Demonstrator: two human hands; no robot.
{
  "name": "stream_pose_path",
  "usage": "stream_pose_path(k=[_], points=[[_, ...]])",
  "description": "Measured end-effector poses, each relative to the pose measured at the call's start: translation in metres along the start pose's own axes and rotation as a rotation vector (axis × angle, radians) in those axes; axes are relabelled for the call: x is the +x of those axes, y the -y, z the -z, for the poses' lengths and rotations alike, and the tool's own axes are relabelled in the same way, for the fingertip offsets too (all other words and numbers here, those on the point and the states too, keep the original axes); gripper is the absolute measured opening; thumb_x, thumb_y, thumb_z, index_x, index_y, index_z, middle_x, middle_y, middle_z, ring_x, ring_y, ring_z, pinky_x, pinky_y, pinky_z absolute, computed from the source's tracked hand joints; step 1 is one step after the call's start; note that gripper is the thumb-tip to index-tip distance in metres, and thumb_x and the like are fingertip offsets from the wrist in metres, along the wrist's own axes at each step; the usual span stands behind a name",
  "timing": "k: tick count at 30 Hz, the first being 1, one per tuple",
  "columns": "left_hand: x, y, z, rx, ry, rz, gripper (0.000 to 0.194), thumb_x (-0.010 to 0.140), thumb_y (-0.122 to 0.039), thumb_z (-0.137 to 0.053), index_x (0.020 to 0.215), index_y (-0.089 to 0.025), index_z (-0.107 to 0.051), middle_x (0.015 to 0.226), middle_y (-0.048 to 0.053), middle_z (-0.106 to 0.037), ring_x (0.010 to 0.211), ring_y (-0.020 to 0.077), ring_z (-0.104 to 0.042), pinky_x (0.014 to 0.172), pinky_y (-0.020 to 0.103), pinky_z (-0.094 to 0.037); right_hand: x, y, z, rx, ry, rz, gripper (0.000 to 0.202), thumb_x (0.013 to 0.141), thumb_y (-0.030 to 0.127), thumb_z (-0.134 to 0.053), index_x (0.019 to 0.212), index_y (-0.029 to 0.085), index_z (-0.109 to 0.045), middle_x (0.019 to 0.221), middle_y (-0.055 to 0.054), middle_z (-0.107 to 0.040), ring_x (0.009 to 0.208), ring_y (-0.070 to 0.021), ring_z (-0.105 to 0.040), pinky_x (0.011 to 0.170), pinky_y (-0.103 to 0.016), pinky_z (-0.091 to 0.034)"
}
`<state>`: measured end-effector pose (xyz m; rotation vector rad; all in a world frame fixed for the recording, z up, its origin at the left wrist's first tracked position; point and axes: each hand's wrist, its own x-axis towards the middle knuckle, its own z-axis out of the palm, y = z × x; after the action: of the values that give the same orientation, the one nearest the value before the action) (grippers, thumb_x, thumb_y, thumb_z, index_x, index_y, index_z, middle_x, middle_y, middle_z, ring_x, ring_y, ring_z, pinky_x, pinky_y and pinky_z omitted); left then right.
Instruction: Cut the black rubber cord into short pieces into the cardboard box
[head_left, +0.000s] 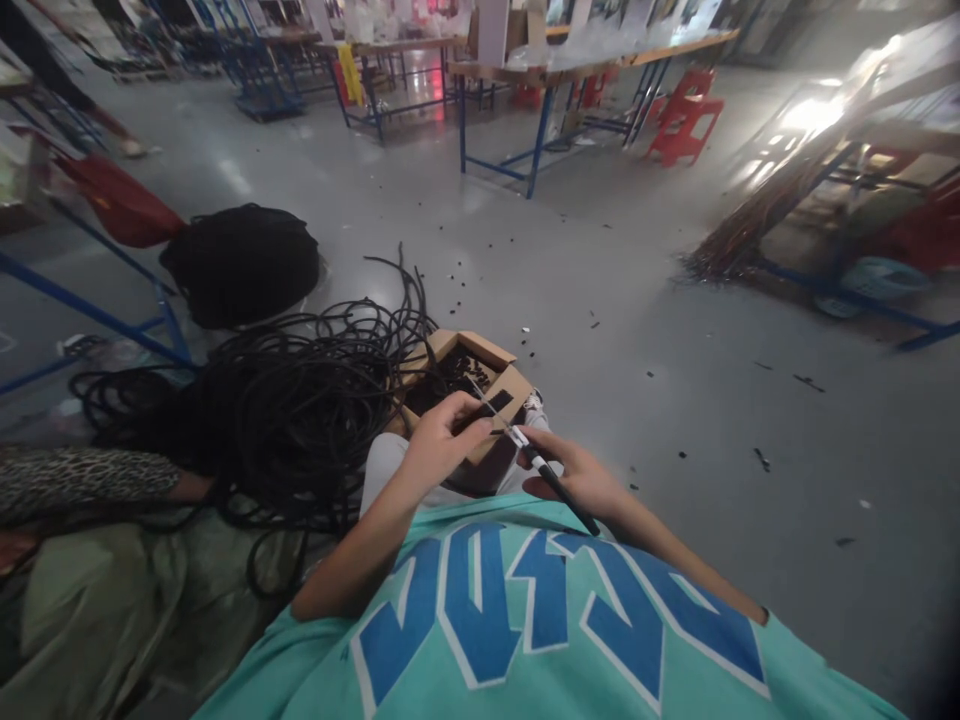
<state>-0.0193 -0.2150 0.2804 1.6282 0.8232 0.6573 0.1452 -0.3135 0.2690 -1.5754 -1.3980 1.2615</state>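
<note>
My left hand [448,437] is closed over the near side of the open cardboard box [491,348], its thumb and fingers around a short, flat black piece [495,403]. In my right hand [574,475] is a slim tool [551,478] with a black handle, white bands and a thin metal tip. That tip crosses in front of the black piece, close to my left fingertips; I cannot tell whether they touch. Small dark pieces [471,372] lie inside the box, which rests between my legs.
A large tangle of black cord [292,400] lies left of the box, some running to it. Behind it sits a round black bundle [244,262]. Another person's patterned sleeve [90,475] is at far left. Blue-legged tables [540,125] and red stools [684,120] stand beyond; black scraps dot the floor.
</note>
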Motion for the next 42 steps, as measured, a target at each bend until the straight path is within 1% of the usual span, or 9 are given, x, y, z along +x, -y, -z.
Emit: stream_pose_path(k=[5, 12, 24, 28, 30, 33, 35, 38, 42], points=[[-0.003, -0.009, 0.001, 0.282, -0.009, -0.091, 0.017, 0.073, -0.031, -0.055, 0.079, -0.019, -0.064, 0.081, 0.002, -0.065, 0.079, 0.0175, -0.058, 0.074, 0.027, -0.042, -0.001, 0.003, 0.001, -0.032, -0.009, 0.047, 0.058, 0.060, 0.023, -0.060, 0.117, 0.020, -0.052, 0.108, -0.007, -0.059, 0.096, -0.0242, -0.054, 0.085, -0.039, -0.039], [-0.001, -0.012, 0.001, 0.467, 0.048, -0.113, 0.019, 0.073, -0.032, -0.054, 0.081, -0.021, -0.067, 0.086, 0.004, -0.067, 0.086, 0.0215, -0.059, 0.076, 0.029, -0.043, -0.002, 0.003, 0.002, -0.048, -0.037, 0.112, 0.056, 0.059, 0.019, -0.060, 0.114, 0.022, -0.055, 0.112, -0.005, -0.059, 0.102, -0.0255, -0.052, 0.089, -0.040, -0.038], [-0.002, -0.016, 0.002, 0.457, 0.064, -0.081, 0.022, 0.073, -0.031, -0.054, 0.088, -0.019, -0.065, 0.087, 0.004, -0.067, 0.081, 0.0200, -0.060, 0.074, 0.029, -0.043, -0.004, -0.010, -0.009, 0.084, -0.077, 0.112, 0.045, 0.059, 0.018, -0.055, 0.104, 0.018, -0.062, 0.100, -0.006, -0.064, 0.096, -0.0271, -0.056, 0.081, -0.039, -0.043], [0.000, -0.012, 0.004, 0.306, 0.077, -0.003, 0.023, 0.069, -0.032, -0.059, 0.086, -0.017, -0.063, 0.086, 0.005, -0.066, 0.083, 0.0204, -0.059, 0.075, 0.030, -0.043, -0.004, -0.010, -0.011, 0.141, -0.048, 0.089, 0.040, 0.059, 0.019, -0.056, 0.098, 0.017, -0.063, 0.077, -0.002, -0.063, 0.078, -0.0206, -0.057, 0.067, -0.030, -0.045], [0.004, -0.006, 0.007, 0.130, 0.092, 0.052, 0.037, 0.062, -0.032, -0.066, 0.095, -0.017, -0.058, 0.086, 0.005, -0.064, 0.079, 0.0182, -0.059, 0.070, 0.028, -0.045, -0.004, -0.009, -0.010, 0.185, -0.011, 0.067, 0.038, 0.060, 0.020, -0.057, 0.097, 0.016, -0.063, 0.068, 0.000, -0.059, 0.068, -0.0164, -0.054, 0.060, -0.026, -0.043], [0.012, 0.003, 0.015, -0.205, 0.290, 0.110, 0.079, 0.051, -0.027, -0.075, 0.121, -0.023, -0.040, 0.084, 0.003, -0.061, 0.066, 0.0122, -0.058, 0.058, 0.022, -0.044, -0.004, -0.008, -0.008, 0.264, 0.079, 0.050, 0.035, 0.059, 0.023, -0.060, 0.092, 0.015, -0.064, 0.059, 0.001, -0.052, 0.057, -0.0115, -0.047, 0.052, -0.022, -0.037], [0.018, 0.008, 0.020, -0.359, 0.500, 0.140, 0.091, 0.047, -0.025, -0.077, 0.126, -0.025, -0.033, 0.077, 0.001, -0.061, 0.055, 0.0089, -0.055, 0.051, 0.018, -0.041, -0.004, -0.009, -0.008, 0.313, 0.154, 0.049, 0.033, 0.057, 0.026, -0.063, 0.088, 0.014, -0.064, 0.057, 0.002, -0.049, 0.053, -0.0096, -0.043, 0.049, -0.021, -0.034], [0.023, 0.011, 0.027, -0.393, 0.701, 0.185, 0.073, 0.049, -0.026, -0.076, 0.115, -0.019, -0.047, 0.064, -0.001, -0.058, 0.041, 0.0056, -0.047, 0.041, 0.017, -0.035, -0.003, -0.011, -0.008, 0.378, 0.234, 0.040, 0.031, 0.055, 0.027, -0.065, 0.084, 0.014, -0.064, 0.056, 0.003, -0.046, 0.049, -0.0077, -0.039, 0.048, -0.021, -0.031], [0.025, 0.004, 0.031, -0.263, 0.722, 0.191, 0.054, 0.055, -0.025, -0.073, 0.104, -0.015, -0.053, 0.069, 0.003, -0.060, 0.048, 0.0078, -0.052, 0.042, 0.017, -0.039, -0.004, -0.012, -0.010, 0.422, 0.263, 0.020, 0.029, 0.056, 0.026, -0.065, 0.082, 0.014, -0.063, 0.054, 0.005, -0.043, 0.048, -0.0063, -0.036, 0.046, -0.020, -0.028]])
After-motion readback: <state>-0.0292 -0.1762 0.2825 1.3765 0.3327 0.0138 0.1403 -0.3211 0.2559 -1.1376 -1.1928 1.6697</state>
